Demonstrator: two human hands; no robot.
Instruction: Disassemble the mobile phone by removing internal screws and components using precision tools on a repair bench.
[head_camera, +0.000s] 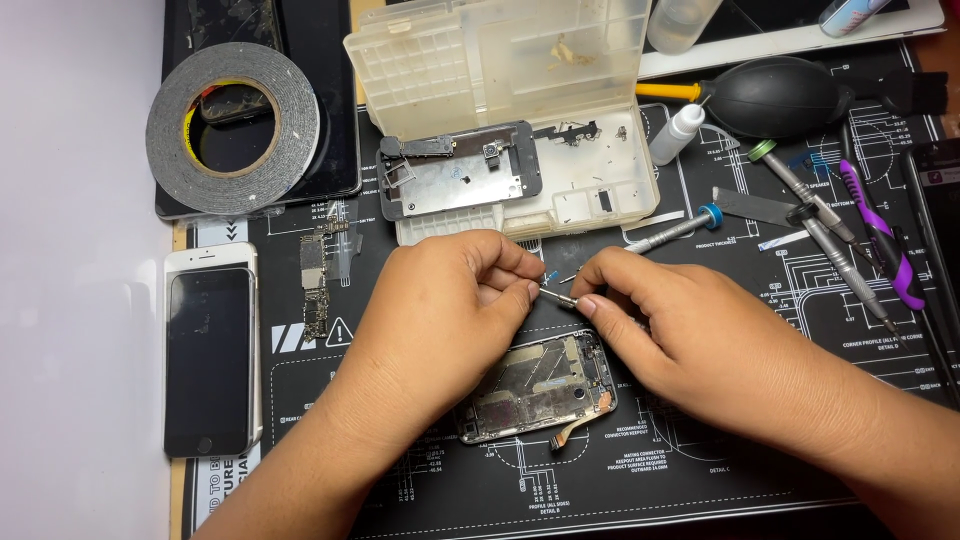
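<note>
Together both hands (555, 295) pinch small metal tool (558, 296), long axis left-right, tilted slightly

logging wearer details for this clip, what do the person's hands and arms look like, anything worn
Both are bare: the left hand and right hand show no gloves, rings, watch or sleeves, forearms uncovered to the frame edge. Fingernails are short and unpainted.

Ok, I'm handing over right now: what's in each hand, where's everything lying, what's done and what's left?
Left hand and right hand: fingertips meet on one small metal tool above the opened phone frame.
Logic board lies on the mat to the left, by an intact phone.
A second phone frame rests on the parts box. Screwdrivers lie to the right.
Done: phone opened, board out.
Left: frame in front still carries parts.
</note>
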